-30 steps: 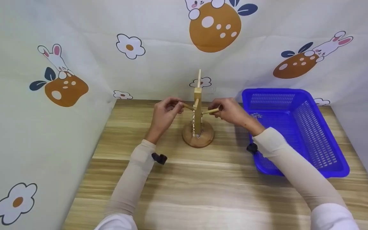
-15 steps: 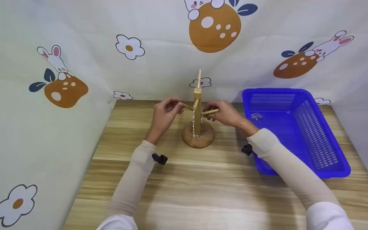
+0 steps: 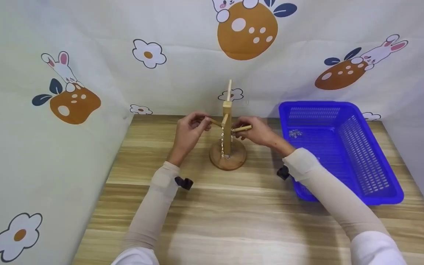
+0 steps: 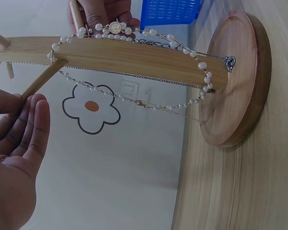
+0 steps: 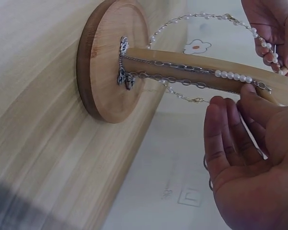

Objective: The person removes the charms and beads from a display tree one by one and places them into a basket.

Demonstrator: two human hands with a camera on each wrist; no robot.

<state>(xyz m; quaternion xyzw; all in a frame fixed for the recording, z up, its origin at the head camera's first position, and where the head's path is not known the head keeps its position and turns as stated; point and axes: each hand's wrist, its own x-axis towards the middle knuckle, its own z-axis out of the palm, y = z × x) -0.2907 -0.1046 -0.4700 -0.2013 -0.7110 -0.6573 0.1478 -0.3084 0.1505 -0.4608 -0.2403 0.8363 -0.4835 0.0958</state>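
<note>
A wooden jewelry stand (image 3: 227, 129) with a round base and several pegs stands upright on the table. My left hand (image 3: 191, 130) pinches the tip of its left peg (image 4: 45, 79). A pearl necklace (image 4: 201, 65) with a round gold medallion (image 4: 116, 27) hangs from that peg. Silver chains (image 5: 182, 67) run along the post down to the base. On the post's other side my right hand (image 3: 254, 129) is beside the right peg (image 3: 242, 128). In the right wrist view its thumb and fingers pinch a silver chain necklace by a short row of pearls (image 5: 233, 75).
To the right a blue plastic basket (image 3: 394, 187) holds a small heap of silver chain (image 3: 295, 133). A wood-grain table (image 3: 226, 213) extends in front of the stand. A printed white cloth (image 3: 190, 84) hangs close behind it.
My right hand has moved left, closer to the post, uncovering the silver heap in the basket. My left hand stays at its peg.
</note>
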